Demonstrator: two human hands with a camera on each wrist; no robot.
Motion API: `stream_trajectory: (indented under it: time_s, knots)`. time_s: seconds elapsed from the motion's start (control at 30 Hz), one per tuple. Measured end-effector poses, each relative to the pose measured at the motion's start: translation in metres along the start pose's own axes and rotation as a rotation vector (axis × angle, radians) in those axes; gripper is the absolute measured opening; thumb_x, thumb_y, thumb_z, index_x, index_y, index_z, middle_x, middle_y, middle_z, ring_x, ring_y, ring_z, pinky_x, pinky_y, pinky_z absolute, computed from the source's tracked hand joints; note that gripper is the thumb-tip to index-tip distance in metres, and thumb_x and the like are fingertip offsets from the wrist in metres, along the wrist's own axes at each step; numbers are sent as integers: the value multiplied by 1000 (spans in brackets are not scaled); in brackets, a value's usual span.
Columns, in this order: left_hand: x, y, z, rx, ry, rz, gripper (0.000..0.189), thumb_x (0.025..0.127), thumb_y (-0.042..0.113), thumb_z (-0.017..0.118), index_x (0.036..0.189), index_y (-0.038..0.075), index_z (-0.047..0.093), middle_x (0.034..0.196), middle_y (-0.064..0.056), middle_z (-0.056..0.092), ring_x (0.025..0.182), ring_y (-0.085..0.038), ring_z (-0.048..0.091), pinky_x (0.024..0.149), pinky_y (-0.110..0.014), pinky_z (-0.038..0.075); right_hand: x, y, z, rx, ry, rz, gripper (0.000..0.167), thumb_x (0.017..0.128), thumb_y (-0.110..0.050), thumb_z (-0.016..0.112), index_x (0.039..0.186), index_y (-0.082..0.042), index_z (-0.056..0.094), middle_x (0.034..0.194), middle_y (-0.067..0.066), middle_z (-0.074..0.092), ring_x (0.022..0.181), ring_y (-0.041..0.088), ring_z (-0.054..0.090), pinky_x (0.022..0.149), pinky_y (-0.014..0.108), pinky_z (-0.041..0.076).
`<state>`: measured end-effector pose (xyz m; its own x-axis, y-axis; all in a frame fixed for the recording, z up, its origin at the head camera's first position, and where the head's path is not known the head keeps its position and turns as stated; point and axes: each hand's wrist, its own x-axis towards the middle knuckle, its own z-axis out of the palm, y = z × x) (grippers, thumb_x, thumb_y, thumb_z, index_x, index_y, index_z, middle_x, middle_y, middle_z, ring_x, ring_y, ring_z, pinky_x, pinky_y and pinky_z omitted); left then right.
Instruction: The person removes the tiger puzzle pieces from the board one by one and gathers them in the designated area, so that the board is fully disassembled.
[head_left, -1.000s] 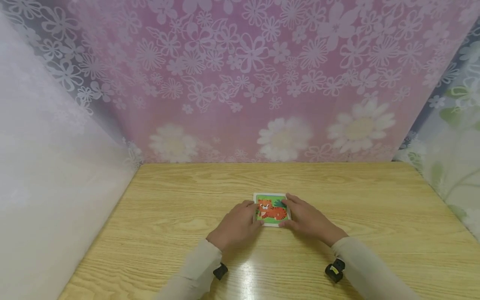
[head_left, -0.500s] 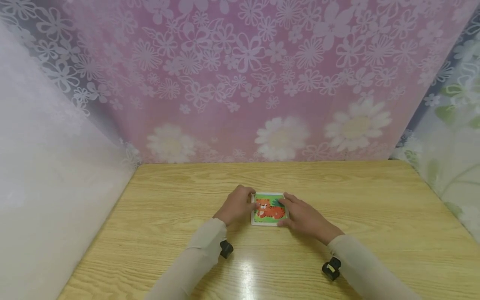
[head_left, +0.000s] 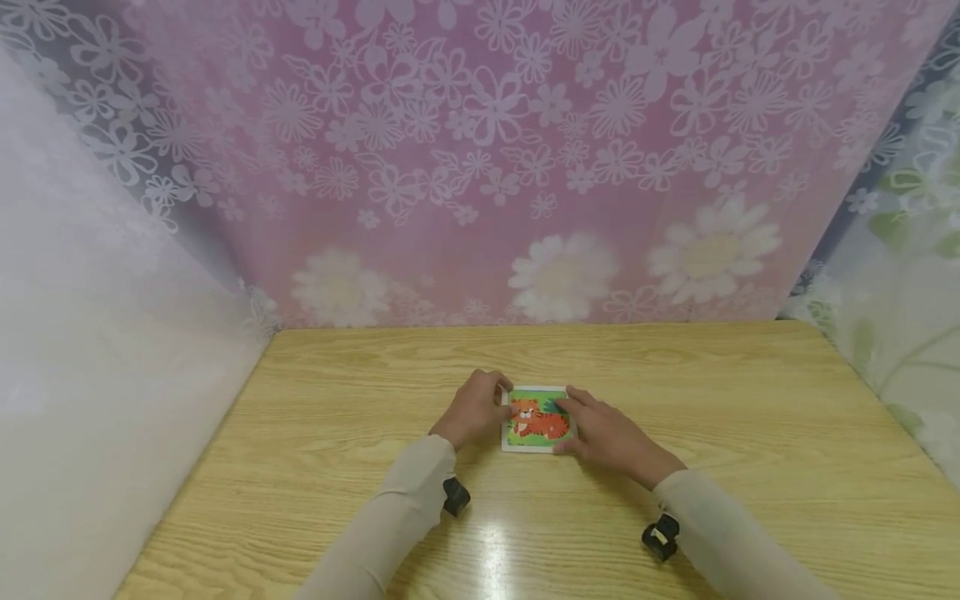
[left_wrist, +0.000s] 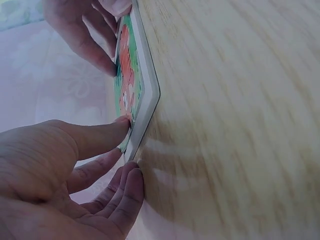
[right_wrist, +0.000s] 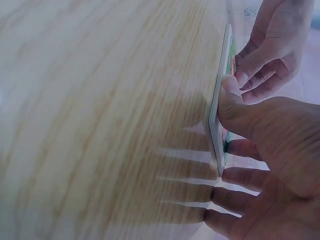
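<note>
Head view: the tiger board (head_left: 534,427) lies on the desk (head_left: 360,367), the left hand (head_left: 474,408) gripping its left side, the right hand (head_left: 609,435) its right. Left wrist view adds the board's pale, thick edge, with the left thumb on the pictured face. Right wrist view, nearly edge-on, reveals the right hand's fanned fingertips.

Worktop (head_left: 352,367): open stretches outside both hands; open band between tiger board (head_left: 537,427) and pink floral curtain (head_left: 450,167), the rear barrier. Side barriers: white sheet (head_left: 97,317), left; leaf-patterned sheet (head_left: 918,275), right. Board: left edge obstructed by left hand (head_left: 474,410), right edge by right hand (head_left: 613,435); middle of far and near edges accessible. Near approach: lane between sleeves (head_left: 386,517).
</note>
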<state>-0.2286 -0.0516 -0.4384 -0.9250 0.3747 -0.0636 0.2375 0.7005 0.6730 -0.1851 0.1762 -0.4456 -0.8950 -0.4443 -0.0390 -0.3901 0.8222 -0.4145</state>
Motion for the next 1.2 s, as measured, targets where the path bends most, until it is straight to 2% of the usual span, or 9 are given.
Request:
stream_trajectory:
  time_s: [0.33,0.97,1.2]
  knots:
    - [2,2,0,7,7,-25,30,93,13,75,120,3,66,108,-12,56,88,-20,50,77,-37,47,0,-1,-2,-2,-3,12,73,91,-34,77,143,8,49,154,35,35,135,53,43,104,64,41]
    - [3,0,3,-30,50,-26,31,90,12,79,117,2,67,100,-12,57,80,-19,49,70,-34,44,0,0,0,-9,-9,5,73,91,-35,76,143,7,49,153,34,36,139,49,41,108,66,36]
    - [5,-2,3,-38,64,-29,30,89,13,81,114,4,67,103,-10,61,88,-20,54,78,-36,49,1,0,-2,-10,-15,14,73,92,-35,76,145,7,48,155,33,35,139,49,41,107,66,36]
